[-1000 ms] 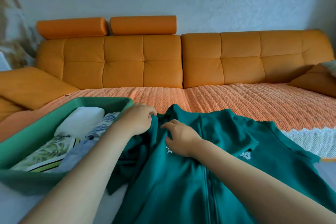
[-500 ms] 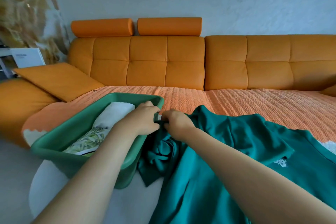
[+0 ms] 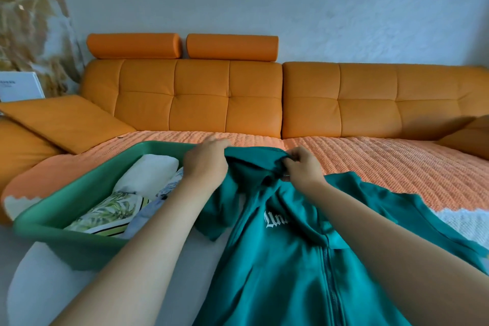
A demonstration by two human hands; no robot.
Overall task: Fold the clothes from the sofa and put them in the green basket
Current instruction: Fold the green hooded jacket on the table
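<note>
A teal zip-up jacket [image 3: 291,259] with white lettering on the chest lies in front of me, its lower part spread toward the camera. My left hand [image 3: 205,164] and my right hand [image 3: 301,167] both pinch its top edge, a hand's width apart, holding it lifted and stretched. The green basket [image 3: 79,202] stands to the left, its near rim against my left forearm. Inside it lie a white folded item [image 3: 150,173], a leaf-print garment [image 3: 111,213] and a pale blue piece [image 3: 150,213].
The orange sofa [image 3: 227,103] runs across the back, with a ribbed orange throw [image 3: 370,161] over the seat. Orange cushions lie at the far left [image 3: 60,119] and far right [image 3: 468,137]. A white surface [image 3: 53,286] is under the basket.
My hands were pressed together on the jacket's top edge half a second ago; now they have drawn apart, spreading the edge. The white chest lettering has come into view.
</note>
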